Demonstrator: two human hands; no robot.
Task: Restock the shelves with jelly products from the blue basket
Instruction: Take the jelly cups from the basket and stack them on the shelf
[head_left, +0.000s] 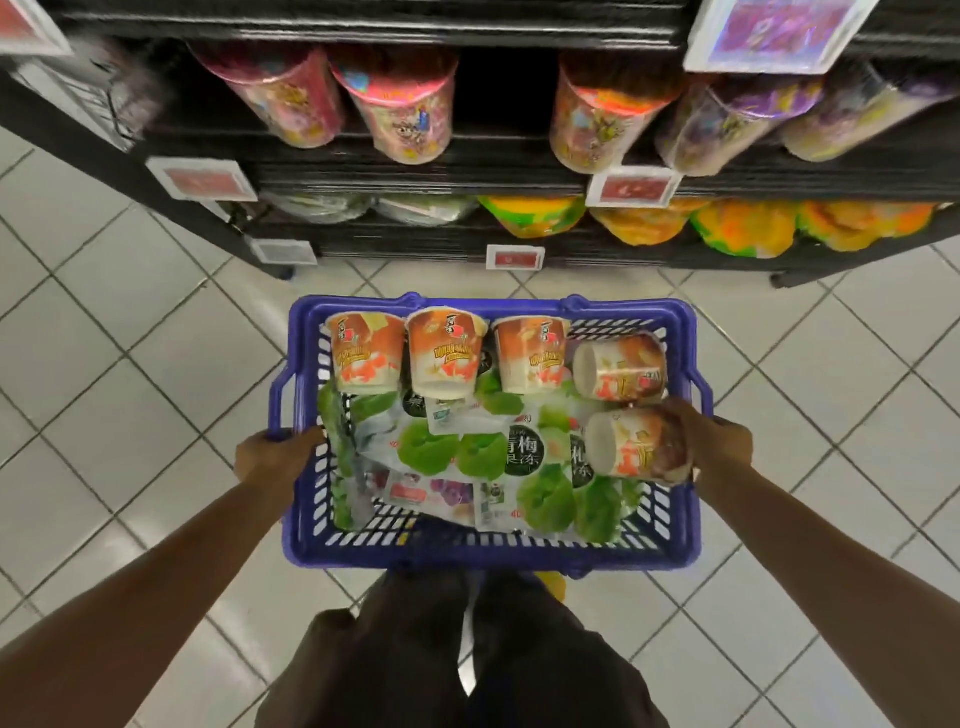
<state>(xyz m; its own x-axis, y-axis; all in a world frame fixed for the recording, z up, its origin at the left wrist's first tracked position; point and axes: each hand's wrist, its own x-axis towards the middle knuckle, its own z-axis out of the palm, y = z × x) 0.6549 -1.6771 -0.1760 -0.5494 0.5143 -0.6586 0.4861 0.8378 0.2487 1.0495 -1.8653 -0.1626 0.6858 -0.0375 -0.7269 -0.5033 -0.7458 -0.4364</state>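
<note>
left hand: fingers curled tight round the left rim of the basket, nothing else in them.
right hand: same deal on the right rim, fingers wrapped over the edge. One cup lies right against them. Can't tell if the tips actually touch it, but the grip looks like it's on the basket.
why both hands: my guess is the basket's loaded and wide, so a grip on each side keeps it level and nothing slides out.
basket: hangs between the two sets of fingers, off the floor, just short of the shelves.
cups: five jelly cups. Three sit in a row along the far wall, well beyond the fingers. Two lie on their sides by the right fingers, stacked loose on top, probably tossed in last.
bags: green jelly bags flat underneath, filling the space between both hands.
shelves: straight ahead past the fingers. Tubs fill the upper row, with a dark gap in the middle. Yellow pouches sit lower, and tags run along the edges.
progress: I'd say barely started, since the basket's full.
next: probably set the basket down to free a hand, then grab the cup nearest the right fingers.
risk: those sideways cups could roll if the basket tips.
</note>
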